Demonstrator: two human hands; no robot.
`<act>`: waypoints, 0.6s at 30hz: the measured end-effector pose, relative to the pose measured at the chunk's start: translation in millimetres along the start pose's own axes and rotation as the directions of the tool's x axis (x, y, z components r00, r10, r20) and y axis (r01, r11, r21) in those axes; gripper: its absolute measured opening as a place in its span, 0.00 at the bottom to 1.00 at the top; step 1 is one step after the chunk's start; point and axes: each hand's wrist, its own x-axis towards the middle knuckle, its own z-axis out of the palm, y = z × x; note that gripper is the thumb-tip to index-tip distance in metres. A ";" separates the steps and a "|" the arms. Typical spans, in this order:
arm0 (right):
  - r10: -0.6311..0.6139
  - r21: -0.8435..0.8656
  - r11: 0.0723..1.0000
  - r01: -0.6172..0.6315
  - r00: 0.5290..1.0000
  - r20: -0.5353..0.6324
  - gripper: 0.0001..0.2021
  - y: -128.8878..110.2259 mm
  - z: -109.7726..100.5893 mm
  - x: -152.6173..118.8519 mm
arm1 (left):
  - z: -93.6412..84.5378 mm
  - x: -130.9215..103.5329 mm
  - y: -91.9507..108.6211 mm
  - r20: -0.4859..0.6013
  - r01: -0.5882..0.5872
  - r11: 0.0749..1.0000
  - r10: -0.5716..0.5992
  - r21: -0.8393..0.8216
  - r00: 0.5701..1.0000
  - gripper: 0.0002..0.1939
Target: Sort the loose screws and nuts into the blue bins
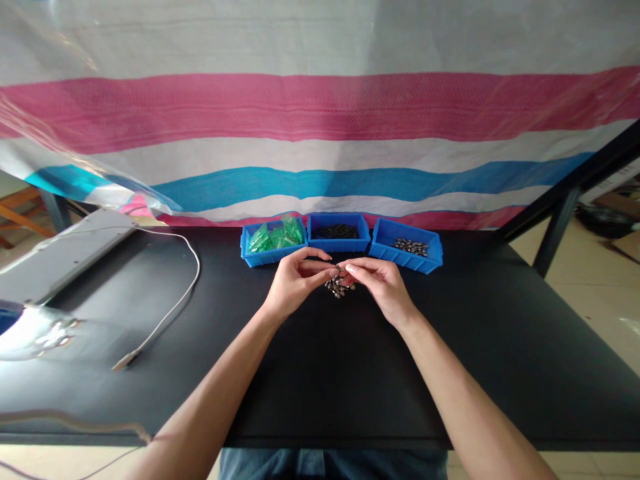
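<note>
Both hands meet just in front of the middle blue bin, above a small pile of shiny metal parts [338, 287] on the black table [330, 373]. My left hand [296, 280] has thumb and index finger pinched at a tiny dark piece. From the right, my right hand [383, 283] pinches at the same spot, its fingertips nearly touching the left ones. The piece is too small to name. Behind stand a blue bin [273, 256] with green plastic pieces, a middle blue bin [339, 245] with small black parts, and a right blue bin [407, 259] with small metal parts.
A white cable [196, 273] curves over the table's left side, near a grey panel [70, 247]. A clear plastic bag [40, 333] lies at the left edge. A striped sheet [300, 107] hangs behind, and a black metal frame [555, 230] stands at the right.
</note>
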 end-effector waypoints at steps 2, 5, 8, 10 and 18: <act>-0.009 0.019 1.000 0.008 1.000 0.011 0.11 1.6 -0.2 0.1 | 0.9 0.1 -0.2 0.007 0.004 1.000 -0.004 0.006 1.000 0.23; -0.009 0.049 0.999 0.008 0.999 0.034 0.10 3.7 -0.6 0.4 | 2.4 0.1 0.4 0.006 0.015 0.999 -0.015 0.032 1.000 0.24; 0.006 0.074 0.997 -0.009 0.999 0.044 0.10 3.9 -1.6 0.5 | 3.5 -0.3 1.1 0.009 0.025 0.999 -0.026 0.045 1.000 0.25; 0.013 0.084 0.996 -0.017 0.999 0.050 0.11 2.8 -2.4 0.5 | 3.9 -0.6 1.2 0.029 0.029 0.999 -0.031 0.040 0.999 0.24; -0.041 0.090 0.995 0.048 0.996 -0.079 0.08 4.3 -0.8 2.9 | -0.3 1.2 -2.6 0.084 -0.119 0.949 0.099 0.293 0.992 0.14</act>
